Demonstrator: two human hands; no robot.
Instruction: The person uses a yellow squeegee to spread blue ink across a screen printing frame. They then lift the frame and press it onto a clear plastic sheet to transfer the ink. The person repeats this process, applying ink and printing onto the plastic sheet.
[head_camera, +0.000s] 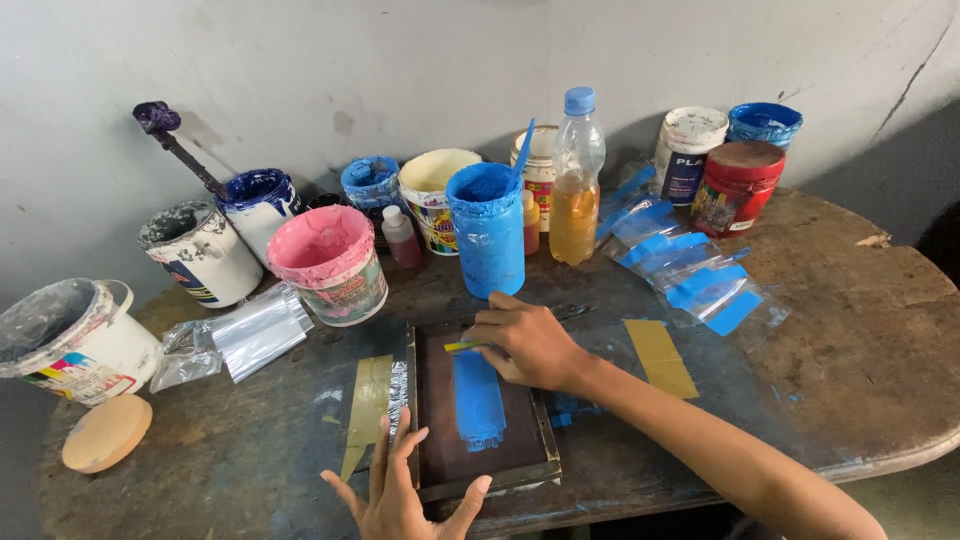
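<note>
Left hand (400, 495) lies flat, fingers (408, 448) spread; right hand (528, 342) reaches in, fingers curled, palm down.

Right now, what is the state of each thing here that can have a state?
Left hand: open, pressing the frame's edge.
Right hand: closed on a yellow-handled tool.
Screen frame: flat, blue ink smeared on it.
Plastic bottle: capped, upright.
Blue jar: open.
Pink tub: open.
</note>
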